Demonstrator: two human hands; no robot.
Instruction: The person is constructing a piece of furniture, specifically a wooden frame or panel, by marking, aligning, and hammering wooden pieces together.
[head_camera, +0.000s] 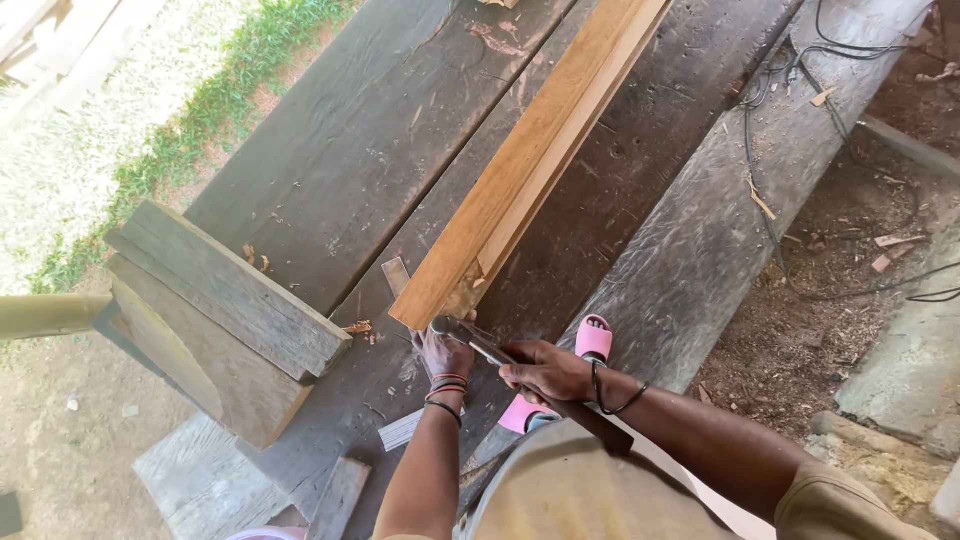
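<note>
A long light-brown wooden plank (530, 150) lies along a dark weathered workbench (340, 150), its near end just in front of me. My left hand (443, 352) presses against that near end, next to the metal head of a hammer-like tool (458, 331). My right hand (545, 372) is wrapped around the tool's handle just behind the head. Dark bands circle both wrists. A foot in a pink sandal (592, 342) rests on the bench beside my right hand.
A stack of thick grey boards (220, 310) sits at the left of the bench. Black cables (770, 120) trail over the right beam (720, 210) and the dirt floor. Wood chips lie scattered; grass and gravel are at the far left.
</note>
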